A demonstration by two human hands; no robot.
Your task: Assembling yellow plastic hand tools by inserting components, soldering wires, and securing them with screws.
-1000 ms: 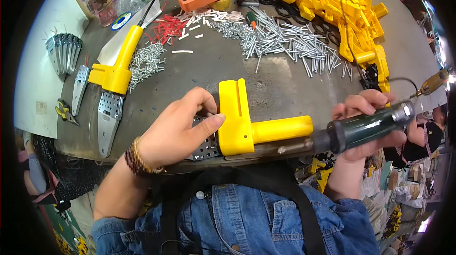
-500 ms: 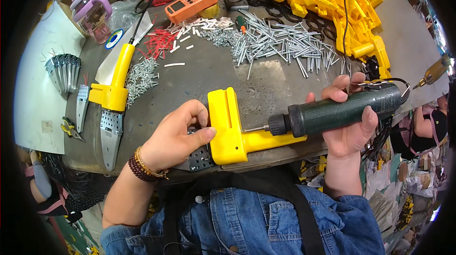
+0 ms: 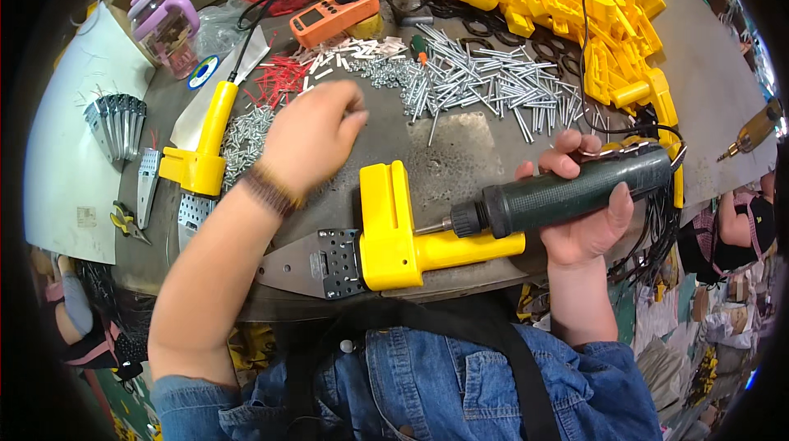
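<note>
Your left hand has just come off the perforated bracket and risen over the bench, its fingers curled inward (whether they pinch anything, you can't tell from here). That bares the pointed metal plate and leaves the yellow housing without a steadying left hand. The housing lies near the bench's front edge, between your arms, its handle pointing right. Your right hand is wrapped around the dark green electric screwdriver, whose bit meets the housing's right side, much as it did half a second ago.

Farther out, from the left: a stack of metal plates, pliers, then a second yellow tool, its plate partly hidden by your left forearm. Your left hand and wrist also cover part of the short screws. Red sleeves lie beyond it, below an orange meter. Long screws spread beyond the housing, and yellow parts are heaped behind them. The screwdriver's body covers some of the handle, and black cables hang close beside your right hand.
</note>
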